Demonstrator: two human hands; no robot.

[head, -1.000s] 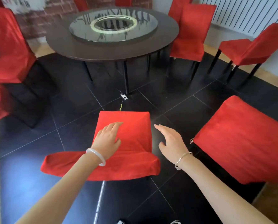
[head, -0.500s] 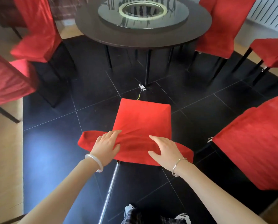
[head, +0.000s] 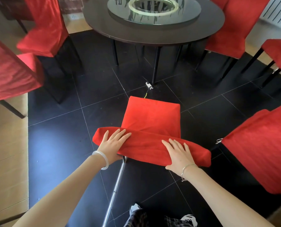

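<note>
A chair in a red cloth cover [head: 151, 118] stands right in front of me on the black tiled floor, its back top nearest to me. My left hand [head: 113, 143] lies on the left part of the chair's back top, fingers straight and spread, thumb tucked under the near edge. My right hand [head: 177, 152] lies flat on the right part of the same back top, fingers straight, thumb at the near edge. A white bangle sits on my left wrist, a thin silver bracelet on my right.
A dark round table [head: 152, 25] with a glass turntable stands beyond the chair. Red-covered chairs stand at the left [head: 10, 69], far left [head: 44, 28], far right [head: 234, 27] and close on my right [head: 264, 145]. A metal pole [head: 115, 189] lies on the floor by my feet.
Both hands came down from above the seat onto the chair's back top and spread flat. The view has moved nearer the chair and tilted down.
</note>
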